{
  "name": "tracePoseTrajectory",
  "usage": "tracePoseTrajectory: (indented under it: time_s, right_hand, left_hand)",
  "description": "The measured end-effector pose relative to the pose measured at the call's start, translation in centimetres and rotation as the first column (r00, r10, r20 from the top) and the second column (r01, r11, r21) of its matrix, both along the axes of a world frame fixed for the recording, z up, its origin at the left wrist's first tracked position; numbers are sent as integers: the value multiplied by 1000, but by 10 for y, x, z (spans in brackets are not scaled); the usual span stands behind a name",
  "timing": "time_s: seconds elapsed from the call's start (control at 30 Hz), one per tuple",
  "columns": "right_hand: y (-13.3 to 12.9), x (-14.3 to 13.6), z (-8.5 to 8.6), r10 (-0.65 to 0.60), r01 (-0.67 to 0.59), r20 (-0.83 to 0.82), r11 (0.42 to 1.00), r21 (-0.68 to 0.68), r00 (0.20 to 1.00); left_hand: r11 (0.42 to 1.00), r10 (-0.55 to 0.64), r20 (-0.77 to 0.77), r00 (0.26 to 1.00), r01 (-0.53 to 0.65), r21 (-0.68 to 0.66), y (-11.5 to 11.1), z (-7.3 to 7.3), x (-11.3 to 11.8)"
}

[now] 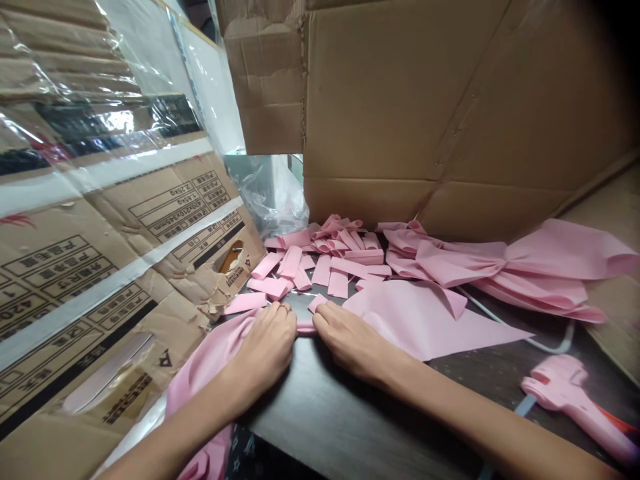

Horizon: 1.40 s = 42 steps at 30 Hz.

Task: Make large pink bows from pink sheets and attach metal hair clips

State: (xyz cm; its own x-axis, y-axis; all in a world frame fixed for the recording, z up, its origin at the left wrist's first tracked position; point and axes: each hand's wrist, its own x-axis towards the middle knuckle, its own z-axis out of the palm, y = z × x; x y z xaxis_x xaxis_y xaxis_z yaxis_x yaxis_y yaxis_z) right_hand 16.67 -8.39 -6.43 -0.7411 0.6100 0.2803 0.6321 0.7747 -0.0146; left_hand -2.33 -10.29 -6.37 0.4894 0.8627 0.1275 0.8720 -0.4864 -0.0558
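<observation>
My left hand point(271, 340) is closed on the gathered part of a large pink sheet point(415, 317), near the middle of the dark table. My right hand point(345, 337) pinches the same sheet a short way to the right, and a narrow folded strip of it shows between the hands. The sheet spreads out flat to the right and hangs down past my left forearm. Many small pink pieces point(337, 283) lie just beyond my fingers, one close to my right fingertips.
Pink bows point(505, 260) are piled at the back right. A pink glue gun point(565, 390) lies at the right on the dark table point(370, 427). Cardboard walls point(425, 100) stand behind and at the left, with a clear plastic bag point(275, 197) at the back.
</observation>
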Motion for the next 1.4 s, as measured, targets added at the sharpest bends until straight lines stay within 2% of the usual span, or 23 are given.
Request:
tracePoseTrajectory:
  time_s: [0.2,0.37,0.67,0.8,0.9,0.97,1.1,1.27,1.4]
  right_hand:
    - [-23,0,10,36,-39,72,998,42,997]
    - [-29,2,10,67,-71,94,997,36,993]
    - [-28,5,8,75,-76,69,997,11,995]
    - [-23,10,5,138,-136,25,989,-54,990]
    - [-19,12,2,196,-195,23,980,-50,980]
    - [-17,13,2,196,-194,30,979,-54,980]
    - [-18,13,6,168,-167,1,977,-133,986]
    - [-17,12,8,168,-173,-44,964,-203,985]
    - [-16,12,6,144,-149,-37,962,-228,989]
  left_hand:
    - [999,-34,71,997,32,29,-23,5,-3]
    - [996,-82,80,993,79,36,-30,1,-9]
    - [989,-145,26,989,144,43,-24,1,-18]
    - [983,-178,147,973,181,-13,-19,1,-26]
    - [969,-208,264,942,236,-75,-15,1,-32]
    - [961,-232,290,928,264,-78,-14,1,-34]
    - [959,-249,290,924,277,-62,-13,1,-35]
    - [959,-266,194,944,279,-42,-13,-3,-34]
    - [960,-258,222,940,276,-55,-14,-4,-32]
